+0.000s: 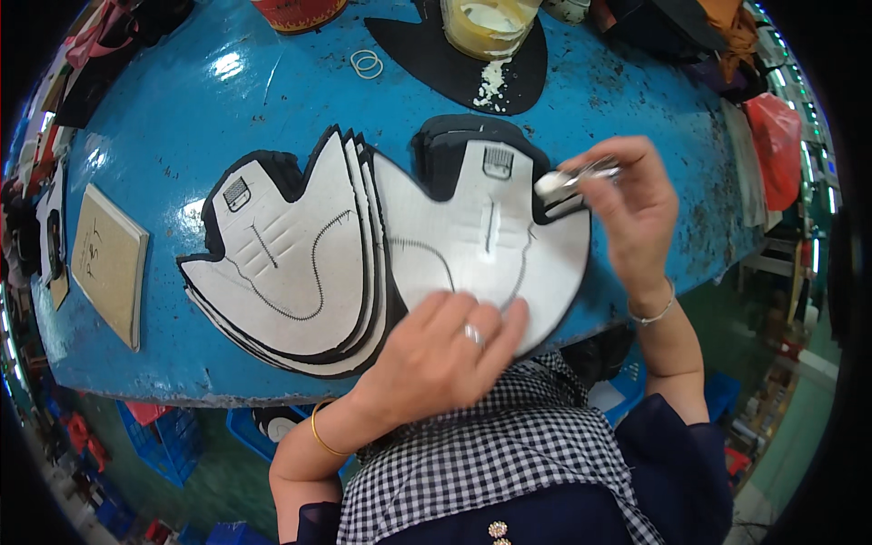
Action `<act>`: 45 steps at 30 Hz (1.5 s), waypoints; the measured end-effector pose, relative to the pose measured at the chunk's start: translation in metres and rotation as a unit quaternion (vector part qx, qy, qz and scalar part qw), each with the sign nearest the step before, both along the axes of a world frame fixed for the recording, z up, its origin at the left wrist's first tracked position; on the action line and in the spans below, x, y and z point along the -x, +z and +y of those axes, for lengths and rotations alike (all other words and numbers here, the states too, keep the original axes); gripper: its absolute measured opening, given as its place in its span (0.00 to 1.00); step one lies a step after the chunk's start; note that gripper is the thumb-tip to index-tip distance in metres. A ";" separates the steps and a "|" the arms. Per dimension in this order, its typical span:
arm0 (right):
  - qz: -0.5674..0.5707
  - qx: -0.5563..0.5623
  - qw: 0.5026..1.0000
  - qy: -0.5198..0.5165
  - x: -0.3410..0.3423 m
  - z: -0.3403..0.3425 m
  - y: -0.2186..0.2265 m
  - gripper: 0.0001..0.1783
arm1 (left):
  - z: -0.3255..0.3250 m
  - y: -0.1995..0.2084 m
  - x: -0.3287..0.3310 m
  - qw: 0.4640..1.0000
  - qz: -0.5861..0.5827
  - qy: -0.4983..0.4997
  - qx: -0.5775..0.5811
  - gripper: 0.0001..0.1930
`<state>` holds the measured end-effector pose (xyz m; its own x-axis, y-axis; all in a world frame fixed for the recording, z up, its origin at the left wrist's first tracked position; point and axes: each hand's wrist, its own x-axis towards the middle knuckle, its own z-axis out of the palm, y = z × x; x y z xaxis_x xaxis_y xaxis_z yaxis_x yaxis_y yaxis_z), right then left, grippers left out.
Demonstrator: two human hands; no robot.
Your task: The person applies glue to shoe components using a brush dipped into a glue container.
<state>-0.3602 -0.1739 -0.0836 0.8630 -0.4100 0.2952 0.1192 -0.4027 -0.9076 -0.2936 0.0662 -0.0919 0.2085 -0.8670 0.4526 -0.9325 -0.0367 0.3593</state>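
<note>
A white stitched panel with a black border (490, 245) lies on top of a pile in front of me; it looks like a flat shoe upper. My left hand (451, 350), with a ring on one finger, rests on its near part, fingers stretched over the surface. Pinched in my right hand (633, 204) is a silver metal clip (590, 173) with a white soft-looking tip. That tip is at the panel's right notch, by the black edge; whether it touches is unclear. To the left lies a fanned stack of similar panels (282, 263).
At the far side, a tub of white paste (490, 25) stands on a black sheet (413, 54) with white spills. Two pale rings (366, 64) and a red container (298, 11) are near it. A brown notebook (109, 263) lies left on the blue table (272, 118). A red bag (774, 150) hangs right.
</note>
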 end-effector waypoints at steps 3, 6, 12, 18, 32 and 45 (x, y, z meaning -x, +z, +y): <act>-0.041 -0.076 0.996 -0.025 -0.001 -0.019 0.001 0.12 | 0.018 0.024 0.004 0.994 0.004 -0.030 0.105 0.17; -0.029 -0.106 0.993 -0.041 0.007 -0.019 -0.003 0.11 | 0.046 0.033 0.005 0.980 -0.050 0.088 0.170 0.19; 0.094 0.048 0.994 0.025 0.008 0.012 -0.010 0.11 | 0.087 0.012 -0.018 0.956 0.007 0.267 -0.119 0.23; 0.083 0.180 0.973 0.118 -0.004 0.029 -0.017 0.12 | 0.034 -0.009 0.008 0.984 0.137 0.069 -0.086 0.25; 0.009 0.266 0.950 0.163 -0.004 0.029 -0.014 0.16 | 0.017 -0.003 0.006 0.995 0.043 0.013 -0.091 0.23; 0.023 0.226 0.966 -0.122 -0.155 -0.094 -0.018 0.12 | 0.051 0.038 0.006 0.967 -0.048 0.151 0.200 0.19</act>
<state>-0.2047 -0.2682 -0.1021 0.7737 -0.4403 0.4556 -0.0653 -0.7707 -0.6339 -0.2997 0.1173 -0.0537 0.3651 -0.5247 0.7691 -0.9308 -0.1880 0.3136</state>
